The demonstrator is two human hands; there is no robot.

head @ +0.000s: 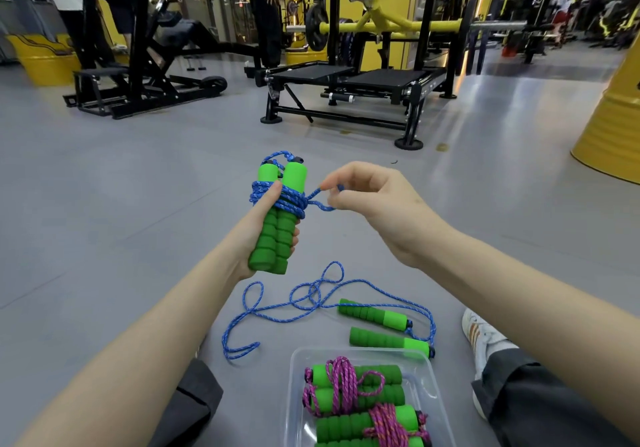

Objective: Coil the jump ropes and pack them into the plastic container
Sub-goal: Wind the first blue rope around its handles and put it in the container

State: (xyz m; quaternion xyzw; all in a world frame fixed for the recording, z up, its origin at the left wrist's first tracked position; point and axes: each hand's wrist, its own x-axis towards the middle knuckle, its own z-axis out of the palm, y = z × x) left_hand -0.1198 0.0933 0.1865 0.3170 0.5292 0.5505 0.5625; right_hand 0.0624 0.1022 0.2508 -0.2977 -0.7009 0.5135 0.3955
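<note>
The left hand (266, 235) is closed around a pair of green foam handles (277, 218) held upright side by side, thumb pressed over the blue rope (280, 199) wound around their upper part. Just to its right, the right hand (374, 204) pinches the free end loop of that blue rope between fingertips, the short strand running taut back to the coil. Below both hands, on the grey floor (121, 204), a second blue jump rope (311, 301) lies loose and uncoiled, its two green handles (377, 318) lying near each other under the right forearm. Nearer the body, below the right hand, the clear plastic container (298, 370) holds coiled ropes with green handles bound in pink cord (343, 382).
</note>
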